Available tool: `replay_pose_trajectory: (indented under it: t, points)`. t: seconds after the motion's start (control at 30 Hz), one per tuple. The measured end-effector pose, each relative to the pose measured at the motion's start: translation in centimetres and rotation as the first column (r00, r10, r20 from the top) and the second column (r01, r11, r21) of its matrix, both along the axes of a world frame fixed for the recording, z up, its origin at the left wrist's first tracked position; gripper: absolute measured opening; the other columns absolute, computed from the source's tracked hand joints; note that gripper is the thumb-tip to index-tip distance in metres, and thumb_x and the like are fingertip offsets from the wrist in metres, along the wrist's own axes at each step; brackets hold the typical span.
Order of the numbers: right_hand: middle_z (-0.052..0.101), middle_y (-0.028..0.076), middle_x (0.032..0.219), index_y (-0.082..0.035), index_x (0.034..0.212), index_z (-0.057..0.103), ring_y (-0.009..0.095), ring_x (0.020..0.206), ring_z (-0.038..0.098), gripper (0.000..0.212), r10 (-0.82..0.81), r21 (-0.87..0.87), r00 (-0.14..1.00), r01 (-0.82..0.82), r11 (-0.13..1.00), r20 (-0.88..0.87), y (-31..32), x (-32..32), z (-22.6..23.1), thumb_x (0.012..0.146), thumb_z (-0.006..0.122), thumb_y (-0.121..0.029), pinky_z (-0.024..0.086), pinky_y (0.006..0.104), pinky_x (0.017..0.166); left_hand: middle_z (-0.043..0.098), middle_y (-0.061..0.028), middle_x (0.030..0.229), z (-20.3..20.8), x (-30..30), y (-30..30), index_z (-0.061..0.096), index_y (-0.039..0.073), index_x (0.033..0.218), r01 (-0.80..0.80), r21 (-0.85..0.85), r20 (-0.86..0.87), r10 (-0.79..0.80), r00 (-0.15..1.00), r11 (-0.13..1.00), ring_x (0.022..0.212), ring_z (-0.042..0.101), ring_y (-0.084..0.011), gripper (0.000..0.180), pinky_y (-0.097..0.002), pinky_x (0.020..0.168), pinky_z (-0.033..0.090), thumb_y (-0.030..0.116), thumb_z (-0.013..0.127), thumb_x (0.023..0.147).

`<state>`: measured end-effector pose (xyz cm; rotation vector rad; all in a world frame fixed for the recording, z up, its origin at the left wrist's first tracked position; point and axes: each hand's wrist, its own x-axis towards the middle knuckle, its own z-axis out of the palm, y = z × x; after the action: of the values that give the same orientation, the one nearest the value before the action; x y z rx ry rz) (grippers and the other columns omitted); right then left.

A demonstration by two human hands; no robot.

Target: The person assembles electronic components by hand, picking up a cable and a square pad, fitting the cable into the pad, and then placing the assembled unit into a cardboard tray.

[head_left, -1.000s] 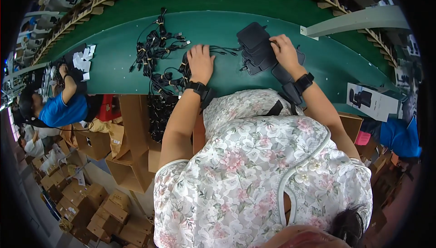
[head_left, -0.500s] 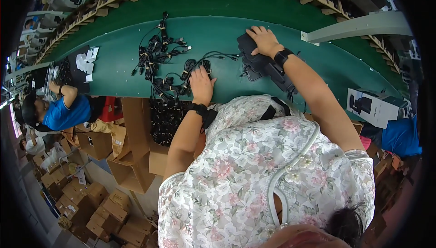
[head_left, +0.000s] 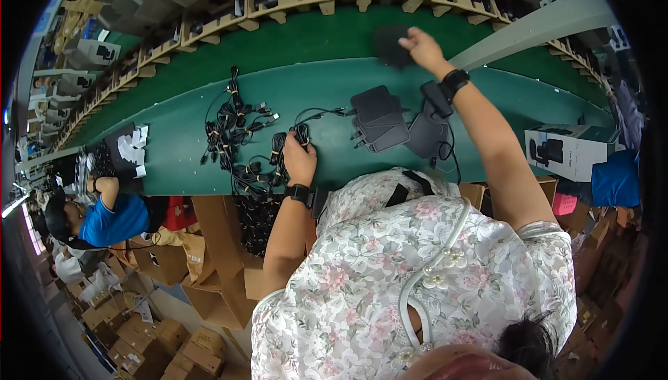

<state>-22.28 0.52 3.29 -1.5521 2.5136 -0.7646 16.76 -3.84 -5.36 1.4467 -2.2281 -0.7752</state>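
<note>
My left hand is closed on a tied coil of black cable at the near edge of the bench. Left of it lies a heap of similar black cables with pale ties and plugs. Raised over the far edge, my right hand pinches a flat dark piece, smeared by motion. Between my hands rests a small stack of flat black rounded-square pads with short prongs at the side. Beside them, partly under my right wrist, is a black device with an upright block and a cord.
Wooden trays line the far side beyond the green bench. A grey metal arm slants in at right, above a printed white box. Cardboard boxes stand below. A co-worker in blue sits at left.
My right hand has moved up and away from the black pads, carrying a flat dark piece. My left hand has closed on the cable coil. The view has shifted.
</note>
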Motion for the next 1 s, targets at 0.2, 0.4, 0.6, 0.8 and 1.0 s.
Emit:
replay_pose_trajectory:
  t: [0.2, 0.4, 0.6, 0.8, 1.0]
  points:
    - [0.048, 0.006, 0.062, -0.002, 0.084, 0.052, 0.017, 0.055, 0.046, 0.022, 0.056, -0.432, 0.821, 0.24, 0.869, 0.569, -3.4, -4.4, 6.0, 0.083, 0.06, -0.022, 0.039, 0.0304, 0.053, 0.056, -0.0175, 0.089, 0.1, -0.2, 0.6, 0.043, -0.004, 0.108, -0.091, 0.034, -0.076, 0.093, 0.993, 0.995, 0.084, 0.055, -0.0337, 0.042, -0.0404, 0.073, 0.044, 0.009, 0.062, 0.072]
    - [0.054, 0.01, 0.068, -0.003, 0.087, 0.054, 0.022, 0.064, 0.054, 0.028, -0.178, -0.488, 0.981, 0.195, 0.851, 0.082, -7.8, -14.0, 7.4, 0.082, 0.061, -0.029, 0.042, 0.0326, 0.059, 0.055, -0.0099, 0.087, 2.9, 0.2, 1.2, 0.042, -0.005, 0.108, -0.094, 0.725, -0.389, 0.518, 0.762, 0.682, 0.078, 0.058, -0.0209, 0.039, -0.0313, 0.069, 0.047, 0.01, 0.061, 0.078]
    - [0.059, 0.016, 0.099, -0.01, 0.111, 0.054, 0.034, 0.092, 0.054, 0.046, -0.329, -0.279, 0.882, 0.24, 0.93, -0.338, -9.6, -15.1, 6.0, 0.079, 0.057, -0.044, 0.044, 0.0409, 0.078, 0.057, -0.0078, 0.09, 8.9, 0.4, 2.4, 0.045, -0.005, 0.112, 0.079, 0.709, -0.557, 0.488, 0.672, 0.701, 0.076, 0.06, -0.014, 0.029, -0.0252, 0.071, 0.048, 0.006, 0.052, 0.086]
    - [0.05, 0.017, 0.114, -0.007, 0.114, 0.052, 0.035, 0.097, 0.052, 0.045, -0.293, -0.241, 0.763, 0.184, 0.953, -0.576, -7.5, -7.9, 7.4, 0.079, 0.06, -0.035, 0.043, 0.0386, 0.081, 0.06, -0.0073, 0.091, 12.6, -1.3, 1.8, 0.05, -0.004, 0.11, 0.144, 0.663, -0.641, 0.458, 0.616, 0.734, 0.077, 0.06, -0.0143, 0.025, -0.0252, 0.072, 0.048, 0.006, 0.051, 0.088]
    - [0.048, 0.009, 0.114, -0.008, 0.114, 0.051, 0.025, 0.089, 0.054, 0.035, 0.535, -0.342, 0.844, -0.514, 0.786, -0.04, -2.1, 12.1, 10.7, 0.082, 0.059, -0.021, 0.045, 0.0334, 0.078, 0.061, -0.0071, 0.091, 14.8, -2.1, 1.3, 0.052, -0.003, 0.107, 0.325, 0.609, -0.74, 0.371, 0.561, 0.723, 0.075, 0.059, -0.0129, 0.024, -0.0241, 0.073, 0.046, 0.012, 0.051, 0.089]
